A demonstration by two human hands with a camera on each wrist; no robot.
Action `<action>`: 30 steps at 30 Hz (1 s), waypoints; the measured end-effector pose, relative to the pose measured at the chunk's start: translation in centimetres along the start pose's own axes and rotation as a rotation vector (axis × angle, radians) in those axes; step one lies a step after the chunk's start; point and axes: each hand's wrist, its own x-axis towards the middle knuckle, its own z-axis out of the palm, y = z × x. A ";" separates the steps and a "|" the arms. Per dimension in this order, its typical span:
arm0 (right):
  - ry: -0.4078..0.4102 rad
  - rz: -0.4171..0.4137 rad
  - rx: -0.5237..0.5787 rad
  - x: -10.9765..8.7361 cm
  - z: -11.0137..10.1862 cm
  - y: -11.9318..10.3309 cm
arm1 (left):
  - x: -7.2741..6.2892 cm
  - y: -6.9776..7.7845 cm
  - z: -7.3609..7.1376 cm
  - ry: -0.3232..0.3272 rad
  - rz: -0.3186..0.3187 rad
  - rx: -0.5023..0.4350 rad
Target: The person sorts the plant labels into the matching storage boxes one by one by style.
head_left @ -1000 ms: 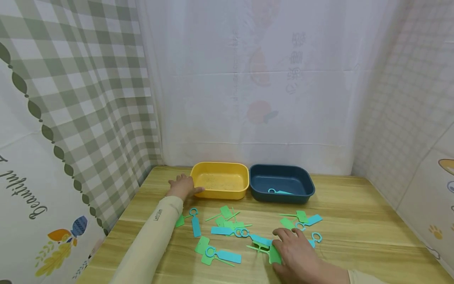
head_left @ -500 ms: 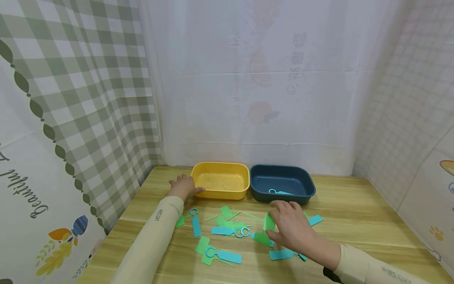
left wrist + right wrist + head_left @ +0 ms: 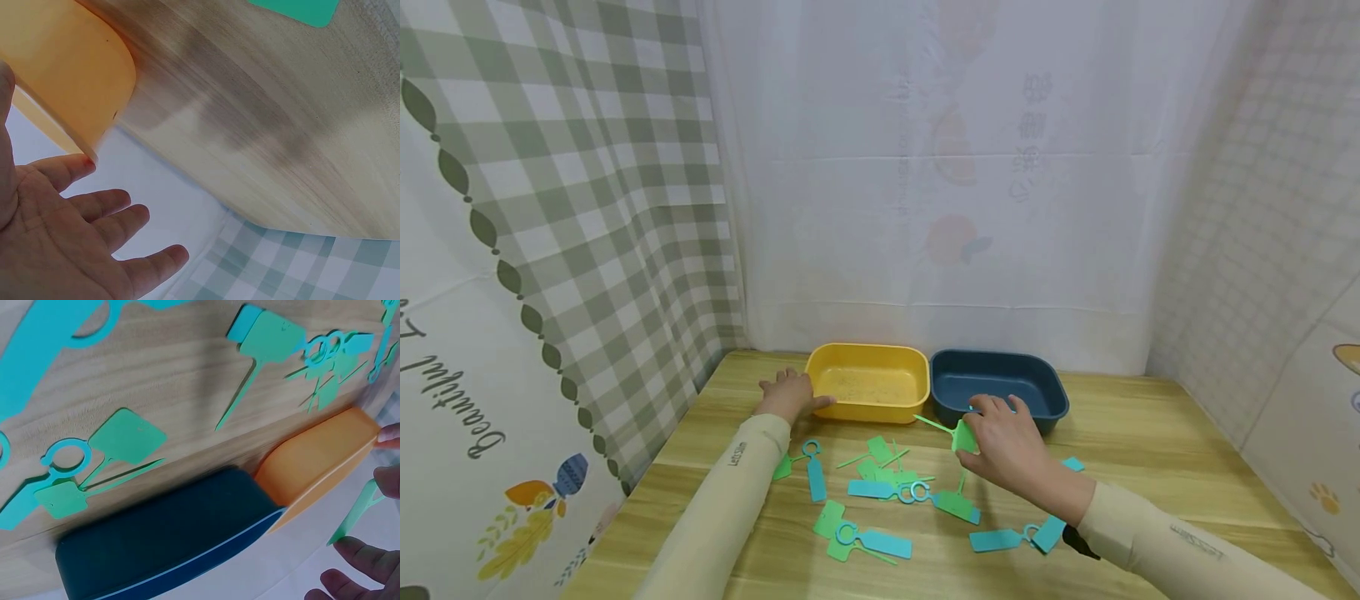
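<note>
My left hand (image 3: 786, 394) rests against the left end of the yellow bin (image 3: 865, 410). In the left wrist view its fingers (image 3: 103, 203) are spread, one fingertip touching the rim. My right hand (image 3: 1011, 437) pinches a green plant label (image 3: 963, 437) between thumb and fingers, in front of the dark blue bin (image 3: 988, 385). The label's thin stake points left toward the yellow bin; the right wrist view shows the label (image 3: 354, 512) nearly edge-on. Below it lies another green label (image 3: 955, 503), overlapping a blue ring-ended hanging tag (image 3: 919, 492).
Mixed green labels and blue tags (image 3: 883, 543) lie scattered over the wooden table (image 3: 1150, 475). A blue tag (image 3: 995, 541) lies below my right forearm. The bins stand side by side before a white curtain (image 3: 1037, 250); checked cloth (image 3: 655, 208) hangs on the left.
My right hand has lifted a green label from the pile and carried it up toward the bins, uncovering blue tags at lower right. My left hand has stayed at the yellow bin.
</note>
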 end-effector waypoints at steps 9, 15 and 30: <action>-0.028 0.027 -0.002 1.4 1.3 0.5 | 0.2 0.1 0.0 -0.005 -0.005 -0.003; -0.035 0.005 -0.031 2.5 2.1 0.9 | 0.1 0.1 0.1 0.003 -0.004 -0.004; -0.195 0.004 0.072 6.8 4.0 0.8 | -0.4 0.3 -0.2 -0.004 -0.013 -0.020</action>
